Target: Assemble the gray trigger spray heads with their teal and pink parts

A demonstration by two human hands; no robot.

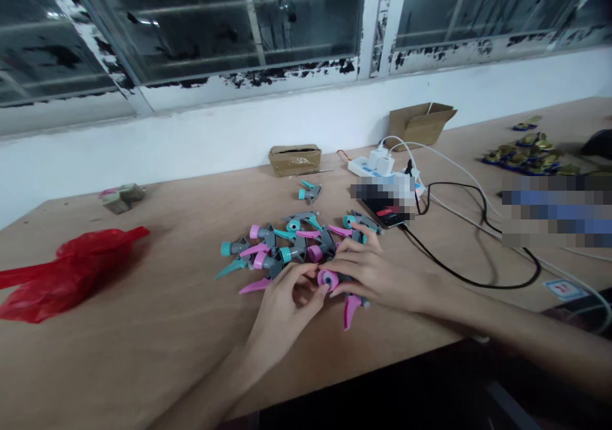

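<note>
A trigger spray head with a pink collar (327, 281) is between my two hands, its open collar end facing me. My left hand (291, 299) pinches at the collar with thumb and fingertips. Curled over the spray head from the other side, my right hand (375, 272) hides most of its body. A pink trigger (352, 312) sticks out below the right hand; whether it belongs to the held piece I cannot tell. Right behind the hands lies a pile of grey spray heads (294, 245) with pink or teal collars and triggers. One teal spray head (310, 192) lies apart, farther back.
On the left lies a red plastic bag (79, 270), with a small bundle (122, 198) behind it. Cardboard boxes (295, 161) stand near the wall. A power strip (366, 167), a phone (382, 210) and cables (459, 277) occupy the right. Gold-and-blue pieces (526, 155) are heaped far right.
</note>
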